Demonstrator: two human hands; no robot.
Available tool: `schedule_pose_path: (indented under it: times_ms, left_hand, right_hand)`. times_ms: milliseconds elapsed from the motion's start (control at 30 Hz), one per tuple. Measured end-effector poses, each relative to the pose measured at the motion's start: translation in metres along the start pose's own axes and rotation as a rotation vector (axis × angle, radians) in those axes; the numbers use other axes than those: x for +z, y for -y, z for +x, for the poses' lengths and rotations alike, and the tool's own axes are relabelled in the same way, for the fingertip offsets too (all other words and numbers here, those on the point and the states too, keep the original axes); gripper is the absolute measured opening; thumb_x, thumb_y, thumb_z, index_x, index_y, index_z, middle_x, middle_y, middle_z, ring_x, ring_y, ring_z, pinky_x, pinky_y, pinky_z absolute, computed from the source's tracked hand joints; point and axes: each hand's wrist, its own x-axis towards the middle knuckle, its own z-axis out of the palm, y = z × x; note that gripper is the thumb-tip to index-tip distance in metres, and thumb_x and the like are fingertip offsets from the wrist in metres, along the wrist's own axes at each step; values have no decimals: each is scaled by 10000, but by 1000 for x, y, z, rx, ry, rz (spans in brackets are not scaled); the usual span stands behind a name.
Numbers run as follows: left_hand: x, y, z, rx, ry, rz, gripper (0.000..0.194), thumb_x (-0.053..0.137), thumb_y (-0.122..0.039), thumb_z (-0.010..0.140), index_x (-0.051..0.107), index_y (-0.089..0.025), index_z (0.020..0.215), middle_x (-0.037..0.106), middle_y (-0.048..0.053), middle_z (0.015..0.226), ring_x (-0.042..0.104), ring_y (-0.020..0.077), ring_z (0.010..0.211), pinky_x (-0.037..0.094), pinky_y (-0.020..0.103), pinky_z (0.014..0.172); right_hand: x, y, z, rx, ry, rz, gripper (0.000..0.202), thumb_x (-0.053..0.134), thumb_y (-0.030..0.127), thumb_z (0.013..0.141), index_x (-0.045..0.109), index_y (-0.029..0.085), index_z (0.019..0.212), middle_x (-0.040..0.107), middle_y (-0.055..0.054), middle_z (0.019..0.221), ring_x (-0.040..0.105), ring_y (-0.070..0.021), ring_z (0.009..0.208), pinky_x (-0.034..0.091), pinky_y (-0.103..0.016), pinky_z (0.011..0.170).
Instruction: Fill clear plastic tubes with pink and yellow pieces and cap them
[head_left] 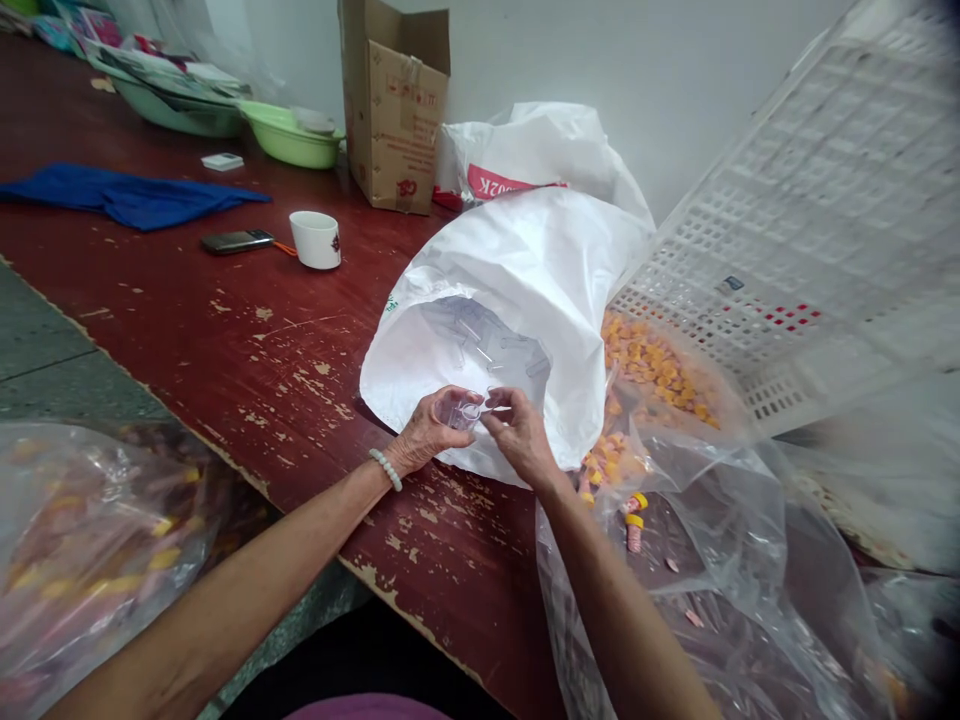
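Note:
My left hand [433, 432], with a beaded bracelet [386, 468] on its wrist, is closed around clear plastic tubes [459, 410] at the mouth of a large white sack [525, 240]. Close beside it, my right hand [517, 428] has its fingers pressed together at the tubes' right end; what they pinch is too small to make out. More clear tubes [480, 345] lie inside the open sack.
Orange caps [660, 365] lie under a tilted white crate [750, 260]. Clear bags [720, 600] spread at the right, another [97, 540] at lower left. A cup [316, 240], phone [236, 241], blue cloth [142, 198], green basin [289, 138] and cardboard box [405, 125] stand farther back.

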Motion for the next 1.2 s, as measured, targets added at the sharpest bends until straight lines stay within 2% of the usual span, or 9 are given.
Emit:
schedule_pose_path:
  times_ms: [100, 267, 533, 733, 833, 933, 1033, 1100, 1200]
  left_hand:
    - [1, -6, -2, 37, 21, 50, 464, 717, -96, 546, 554, -157, 976, 630, 47, 970, 596, 156, 839, 459, 242, 724]
    - [3, -12, -6, 85, -10, 219, 467, 719, -116, 536, 524, -159, 958, 632, 30, 892, 603, 146, 752, 459, 231, 661]
    - [7, -9, -10, 156, -18, 398, 505, 696, -108, 532, 537, -152, 1010, 656, 37, 860, 639, 159, 750, 496, 241, 671]
    - [15, -10, -14, 132, -40, 407, 412, 723, -164, 533, 546, -156, 905, 647, 13, 760, 632, 152, 682, 502, 243, 628]
    - [16, -13, -16, 83, -23, 353, 437, 738, -154, 526, 544, -157, 918, 659, 16, 759, 643, 157, 696, 507, 254, 657]
    - [19, -19, -24, 44, -51, 318, 451, 754, -152, 521, 540, -159, 919, 668, 18, 752, 649, 160, 704, 513, 271, 689]
    - [27, -25, -42, 23, -71, 296, 442, 758, -165, 534, 540, -164, 918, 670, 20, 755, 650, 161, 715, 519, 276, 697]
    - [37, -28, -57, 12, -43, 285, 432, 749, -169, 555, 532, -168, 929, 669, 21, 767, 650, 159, 715, 520, 273, 690]
    - [58, -29, -77, 18, 67, 328, 420, 724, -159, 580, 526, -173, 949, 665, 24, 801, 652, 158, 712, 519, 266, 670]
  right_hand:
    - [11, 2, -13, -2, -42, 198, 226, 606, 229, 688, 556, 183, 904, 643, -9, 833, 635, -139, 725, 500, -279, 688]
    - [18, 1, -27, 62, -129, 314, 261, 618, 180, 672, 570, 189, 928, 677, -25, 877, 655, -155, 797, 522, -312, 777]
    - [18, 4, -50, -45, -155, 138, 329, 501, 161, 778, 506, 202, 1105, 638, -43, 994, 649, -135, 781, 521, -281, 722]
    - [15, 10, -61, -44, -109, 59, 371, 481, 135, 770, 489, 202, 1135, 639, -50, 1015, 642, -130, 764, 510, -266, 696]
    - [-7, 16, -70, -124, -167, -39, 370, 477, 146, 771, 511, 218, 1131, 616, -60, 1083, 624, -132, 800, 502, -272, 722]
    - [-53, 9, -90, -128, -357, -185, 216, 456, 173, 786, 592, 203, 951, 634, -47, 945, 595, -143, 795, 479, -273, 726]
    - [-107, -22, -119, 70, -551, -375, 147, 463, 217, 780, 597, 191, 834, 638, -43, 849, 575, -155, 768, 457, -295, 740]
    - [-132, -51, -134, 213, -545, -456, 137, 516, 282, 743, 598, 175, 768, 636, -54, 779, 567, -176, 731, 449, -329, 728]
    - [-146, -85, -144, 268, -487, -443, 180, 583, 325, 679, 611, 164, 757, 631, -49, 720, 564, -183, 683, 444, -340, 705]
